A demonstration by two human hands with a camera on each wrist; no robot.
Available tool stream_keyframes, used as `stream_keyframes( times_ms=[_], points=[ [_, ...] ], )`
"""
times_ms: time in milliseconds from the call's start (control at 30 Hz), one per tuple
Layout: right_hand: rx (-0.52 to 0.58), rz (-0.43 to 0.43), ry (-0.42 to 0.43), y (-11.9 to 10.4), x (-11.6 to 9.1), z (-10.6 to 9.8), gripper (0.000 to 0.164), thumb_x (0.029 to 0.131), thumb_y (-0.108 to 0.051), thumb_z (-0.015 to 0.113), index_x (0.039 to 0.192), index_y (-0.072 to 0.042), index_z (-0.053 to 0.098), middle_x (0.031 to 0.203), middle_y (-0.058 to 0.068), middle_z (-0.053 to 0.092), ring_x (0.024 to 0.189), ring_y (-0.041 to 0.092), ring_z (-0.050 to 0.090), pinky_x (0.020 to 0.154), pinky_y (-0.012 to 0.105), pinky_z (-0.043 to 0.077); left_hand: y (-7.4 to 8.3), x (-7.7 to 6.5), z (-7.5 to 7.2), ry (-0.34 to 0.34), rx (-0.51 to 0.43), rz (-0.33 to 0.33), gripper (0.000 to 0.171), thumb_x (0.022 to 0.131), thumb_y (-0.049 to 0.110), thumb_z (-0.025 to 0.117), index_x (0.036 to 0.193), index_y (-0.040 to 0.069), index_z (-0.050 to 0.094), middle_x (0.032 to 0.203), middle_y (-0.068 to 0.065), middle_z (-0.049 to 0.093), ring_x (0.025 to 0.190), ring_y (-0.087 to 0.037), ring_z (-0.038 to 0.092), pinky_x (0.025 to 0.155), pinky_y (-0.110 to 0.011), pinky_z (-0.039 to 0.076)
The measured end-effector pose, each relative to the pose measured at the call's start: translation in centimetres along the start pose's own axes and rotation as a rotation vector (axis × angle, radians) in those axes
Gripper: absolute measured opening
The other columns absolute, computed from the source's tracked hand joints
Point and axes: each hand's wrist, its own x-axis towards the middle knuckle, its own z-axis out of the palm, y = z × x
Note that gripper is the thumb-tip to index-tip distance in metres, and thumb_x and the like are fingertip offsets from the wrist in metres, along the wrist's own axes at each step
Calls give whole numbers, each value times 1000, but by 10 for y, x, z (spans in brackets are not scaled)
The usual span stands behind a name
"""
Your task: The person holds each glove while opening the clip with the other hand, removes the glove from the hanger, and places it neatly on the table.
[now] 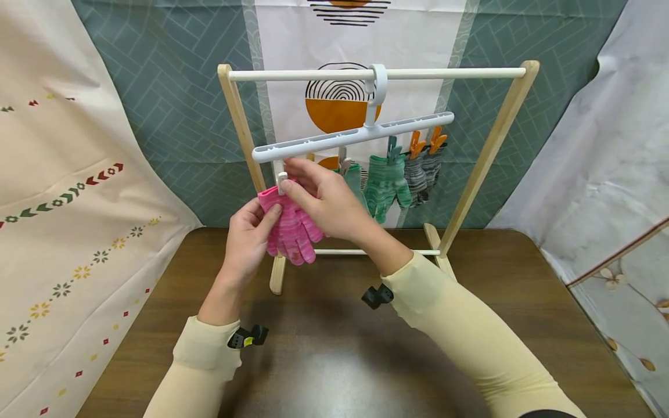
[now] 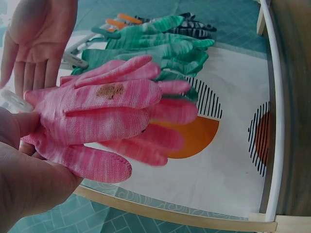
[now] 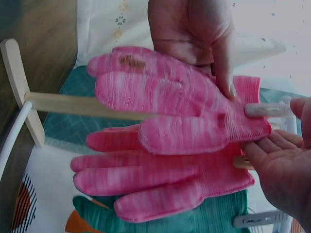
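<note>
A pink striped glove (image 1: 292, 229) hangs below the left end of the pale grey hanger (image 1: 334, 138), with a brown smudge on one finger. My left hand (image 1: 248, 235) pinches it near the cuff, thumb on the front. A white clothespin (image 3: 267, 110) sits on that cuff. My right hand (image 1: 334, 203) is beside the clothespin, its thumb tip at the pin's end and its fairly straight fingers behind the cuff. Behind it hangs a second pink glove (image 3: 160, 170), with a tan clothespin (image 3: 243, 162) at its cuff.
Green gloves (image 1: 387, 183) and grey-black gloves (image 1: 422, 174) hang from clothespins farther right along the hanger. A wooden rack (image 1: 491, 151) with a white top rod (image 1: 455, 74) carries the hanger. It stands on a brown table (image 1: 334, 337) before patterned cloths.
</note>
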Motion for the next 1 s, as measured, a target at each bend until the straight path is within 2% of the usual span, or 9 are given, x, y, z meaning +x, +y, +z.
stream_keyframes(
  times_ms=[167,467,767,1000],
  points=[
    [56,21,55,-1,4,7,46,109,-16,61,152,1,53,139,13,67,123,17,67,103,27,52,0,0,1,7,3,2,30,108,14,63,130,-6,66,99,-5,71,83,-12,66,69,-23,57],
    [147,56,79,0,7,12,40,109,-16,62,146,-2,60,127,12,71,113,16,69,100,28,55,-3,1,2,11,19,3,30,108,14,64,130,-6,66,98,-5,71,82,-12,66,67,-23,56],
    [208,92,152,0,6,16,36,107,-17,66,142,-5,65,126,8,73,114,15,70,101,29,54,-4,0,2,45,0,4,26,107,11,66,125,-6,66,96,-4,71,81,-11,64,67,-22,55],
    [268,93,195,2,6,19,34,107,-16,67,139,-4,68,126,10,75,116,15,70,103,29,54,-6,-3,-2,33,29,-12,30,107,14,67,127,-8,65,95,-5,70,77,-11,63,63,-21,54]
  ],
)
